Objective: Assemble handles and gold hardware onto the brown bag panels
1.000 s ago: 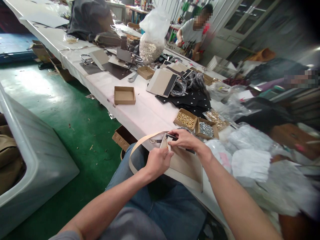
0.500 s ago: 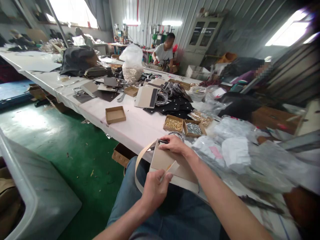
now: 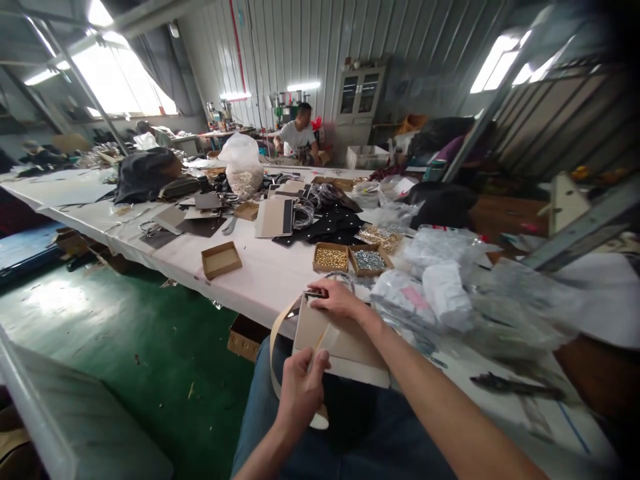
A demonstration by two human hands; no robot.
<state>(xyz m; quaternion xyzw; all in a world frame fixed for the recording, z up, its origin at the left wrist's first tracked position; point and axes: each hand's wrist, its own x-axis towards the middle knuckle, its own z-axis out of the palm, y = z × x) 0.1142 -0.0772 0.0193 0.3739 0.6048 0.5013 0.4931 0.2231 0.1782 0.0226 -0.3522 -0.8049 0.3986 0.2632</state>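
A beige bag panel [image 3: 340,343] lies at the near edge of the long white table [image 3: 260,277], partly over my lap. A beige strap [image 3: 274,340] loops down from it to the left. My left hand [image 3: 300,393] is closed around the strap's lower end, just below the panel. My right hand [image 3: 337,300] presses on the panel's top edge, fingers pinched at a small dark metal fitting [image 3: 314,294]. Two small cardboard boxes sit just beyond, one with gold pieces [image 3: 330,257], one with silver pieces [image 3: 369,260].
An empty cardboard box [image 3: 221,260] lies to the left on the table. Plastic bags [image 3: 440,287] pile up at the right. Dark fabric, panels and a full clear bag [image 3: 244,167] lie farther back. A person [image 3: 299,137] works at the far end. Green floor spreads to the left.
My view has tilted upward, showing more of the room. My left hand has slid down along the strap toward my lap. My right hand stays at the panel's top edge.
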